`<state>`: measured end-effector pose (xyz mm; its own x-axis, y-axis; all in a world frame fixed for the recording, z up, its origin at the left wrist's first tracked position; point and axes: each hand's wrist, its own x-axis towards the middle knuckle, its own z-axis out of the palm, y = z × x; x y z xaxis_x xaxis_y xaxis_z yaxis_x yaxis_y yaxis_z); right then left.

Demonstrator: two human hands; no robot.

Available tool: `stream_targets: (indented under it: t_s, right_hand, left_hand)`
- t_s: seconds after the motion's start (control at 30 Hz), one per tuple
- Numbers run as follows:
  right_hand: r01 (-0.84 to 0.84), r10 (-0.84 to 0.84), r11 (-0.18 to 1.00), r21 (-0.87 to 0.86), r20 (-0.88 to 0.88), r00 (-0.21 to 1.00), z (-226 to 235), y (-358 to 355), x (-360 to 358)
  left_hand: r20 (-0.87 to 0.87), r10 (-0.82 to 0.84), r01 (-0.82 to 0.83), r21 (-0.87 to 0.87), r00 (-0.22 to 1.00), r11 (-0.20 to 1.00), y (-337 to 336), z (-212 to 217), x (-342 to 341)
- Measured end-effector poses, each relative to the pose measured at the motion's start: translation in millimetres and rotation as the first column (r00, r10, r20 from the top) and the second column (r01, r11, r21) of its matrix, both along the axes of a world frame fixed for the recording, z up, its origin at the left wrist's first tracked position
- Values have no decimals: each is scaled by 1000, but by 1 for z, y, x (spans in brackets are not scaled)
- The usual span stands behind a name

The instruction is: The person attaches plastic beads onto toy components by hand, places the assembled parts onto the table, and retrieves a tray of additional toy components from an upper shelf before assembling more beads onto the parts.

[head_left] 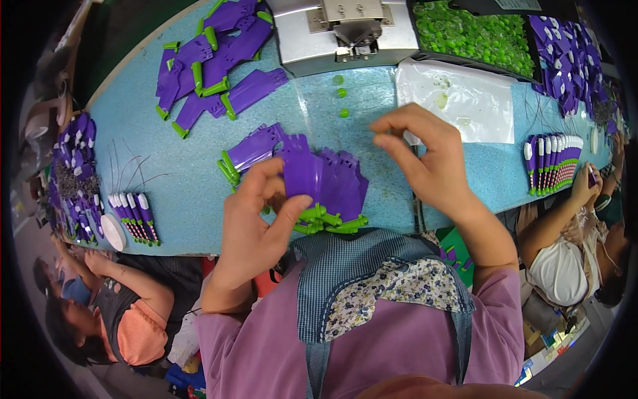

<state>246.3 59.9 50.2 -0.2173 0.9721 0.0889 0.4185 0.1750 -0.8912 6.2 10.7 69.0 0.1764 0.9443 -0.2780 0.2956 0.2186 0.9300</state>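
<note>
1. Head view, left hand: it is closed on a fanned stack of flat purple plastic pieces with green ends, thumb on top and fingers underneath. The stack sits just above the near edge of the blue table, in front of the person's chest.
2. Head view, right hand: it is raised over the table to the right of the stack, thumb and forefinger pinched together. Whether something small sits between them cannot be told.
3. Around the hands: another purple piece lies touching the stack's left side. Three loose green buttons lie further back, near a grey metal press.
4. Supplies: a black tray of green buttons and a heap of purple parts sit at the far right.
5. Progress, as a judgement: a pile of purple pieces with green clips at the far left looks finished; the full tray suggests much remains.
</note>
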Motion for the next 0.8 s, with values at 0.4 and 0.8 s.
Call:
stream_targets:
  t_s: [0.4,0.8]
  right_hand:
    - [-89,50,971,222,173,984,-23,20,-24]
    - [22,-9,995,93,-141,990,-1,-7,6]
  left_hand:
    - [-519,-36,241,333,854,912,45,10,-20]
    - [-617,430,337,753,659,565,93,-24,-18]
